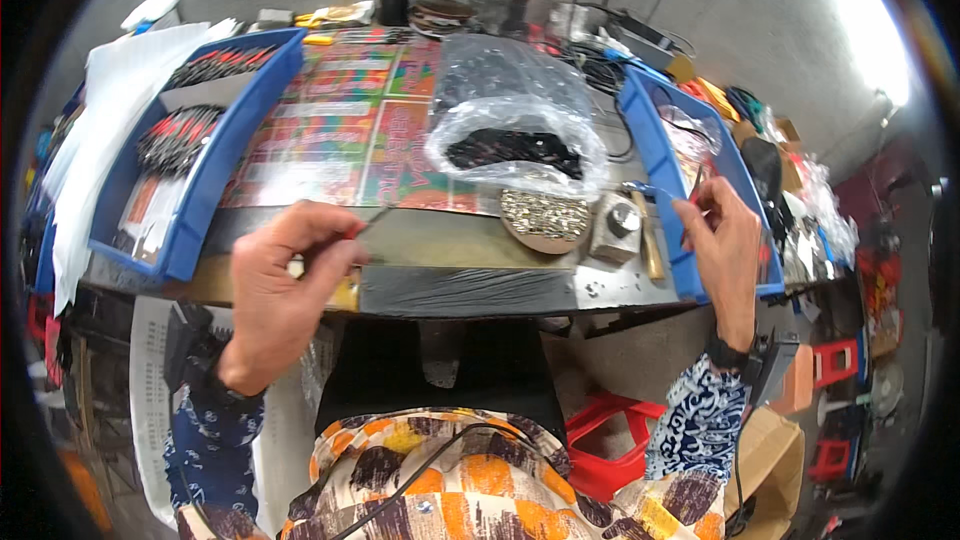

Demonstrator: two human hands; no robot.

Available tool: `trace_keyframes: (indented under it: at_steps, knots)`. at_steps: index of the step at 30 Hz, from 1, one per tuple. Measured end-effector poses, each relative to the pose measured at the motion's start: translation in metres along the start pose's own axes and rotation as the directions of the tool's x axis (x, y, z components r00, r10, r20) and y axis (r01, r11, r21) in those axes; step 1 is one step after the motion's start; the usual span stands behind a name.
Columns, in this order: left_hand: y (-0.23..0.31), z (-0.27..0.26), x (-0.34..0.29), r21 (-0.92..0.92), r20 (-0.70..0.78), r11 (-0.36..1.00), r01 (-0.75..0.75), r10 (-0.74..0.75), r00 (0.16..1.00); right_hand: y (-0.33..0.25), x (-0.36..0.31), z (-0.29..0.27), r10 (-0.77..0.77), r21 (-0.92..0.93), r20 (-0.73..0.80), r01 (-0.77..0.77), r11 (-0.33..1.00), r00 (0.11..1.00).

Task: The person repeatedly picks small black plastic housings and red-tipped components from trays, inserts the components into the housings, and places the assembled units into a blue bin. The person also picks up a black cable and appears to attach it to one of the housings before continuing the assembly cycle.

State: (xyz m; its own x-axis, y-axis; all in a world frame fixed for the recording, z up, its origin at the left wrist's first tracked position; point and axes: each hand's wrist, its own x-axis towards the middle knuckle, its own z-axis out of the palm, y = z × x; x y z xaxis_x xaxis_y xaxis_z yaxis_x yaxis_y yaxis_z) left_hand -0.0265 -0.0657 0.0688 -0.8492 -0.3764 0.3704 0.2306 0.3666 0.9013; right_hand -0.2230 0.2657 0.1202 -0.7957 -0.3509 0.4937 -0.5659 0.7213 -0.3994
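My left hand (290,258) is above the table's front edge, with thumb and fingers pinched on a thin dark piece (375,219) that shows a bit of red at the fingertips. At the right blue bin (683,258), my right hand (726,240) has its fingers closed on a small red piece with a dark pointed tip (699,180), partly hidden by the fingers. Between the hands stands an open clear plastic bag (515,80) with many black parts (515,152) inside. A round pad covered in small metallic pieces (545,218) lies in front of the bag.
A metal block (615,228) and a wooden-handled tool (648,240) sit beside the pad. The left blue bin (205,210) holds many black-and-red pieces (182,138). Black tape (470,290) covers part of the table edge. A red stool (610,445) stands below.
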Motion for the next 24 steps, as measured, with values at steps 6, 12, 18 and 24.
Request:
trace_keyframes:
  at_steps: [6, 12, 18, 24]
  knots:
    - [-0.003, 0.009, -0.014, -0.027, 0.093, 1.000, -0.009, 0.012, 0.996, -0.064, -0.027, 0.049, -0.050, 0.622, 0.432, -0.257, 0.740, 0.901]
    - [-0.011, 0.014, -0.026, -0.170, 0.221, 0.965, 0.199, -0.159, 0.962, -0.097, -0.044, 0.072, -0.134, 0.632, 0.721, -0.565, 0.531, 0.680]
    - [-0.012, 0.015, -0.034, -0.283, 0.279, 0.895, 0.345, -0.267, 0.922, -0.112, -0.062, 0.087, -0.223, 0.666, 0.730, -0.600, 0.443, 0.646]
    - [-0.015, 0.018, -0.038, -0.326, 0.245, 0.877, 0.354, -0.284, 0.927, -0.122, -0.080, 0.099, -0.254, 0.742, 0.637, -0.491, 0.456, 0.728]
